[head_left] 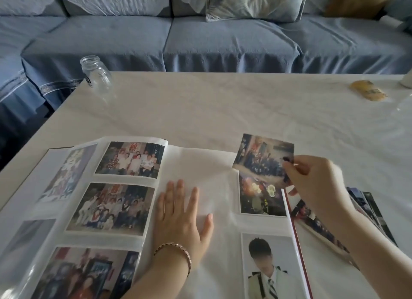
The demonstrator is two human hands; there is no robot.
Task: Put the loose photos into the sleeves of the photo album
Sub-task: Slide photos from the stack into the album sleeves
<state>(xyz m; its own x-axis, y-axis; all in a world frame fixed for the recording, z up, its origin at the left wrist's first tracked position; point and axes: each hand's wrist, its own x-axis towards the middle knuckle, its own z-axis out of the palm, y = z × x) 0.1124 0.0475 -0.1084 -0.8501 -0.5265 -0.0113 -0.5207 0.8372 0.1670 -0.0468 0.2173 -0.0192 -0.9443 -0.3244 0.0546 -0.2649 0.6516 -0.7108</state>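
The photo album (pixel 200 165) lies open on the table in front of me. Its left page holds three group photos in sleeves. The right page holds a dark photo (pixel 260 198) and a portrait (pixel 267 269) in its right column. My left hand (pixel 182 211) rests flat, fingers straight, on the bare left column of the right page. My right hand (pixel 312 182) pinches a loose group photo (pixel 260 158) by its right edge, at the top right sleeve of that page. Several loose photos (pixel 365 209) lie fanned on the table under my right forearm.
A clear glass jar (pixel 95 73) stands at the table's far left corner. A yellow packet (pixel 367 90) lies at the far right, beside a white object at the frame edge. A blue sofa (pixel 200 40) with cushions runs behind the white table (pixel 223 107).
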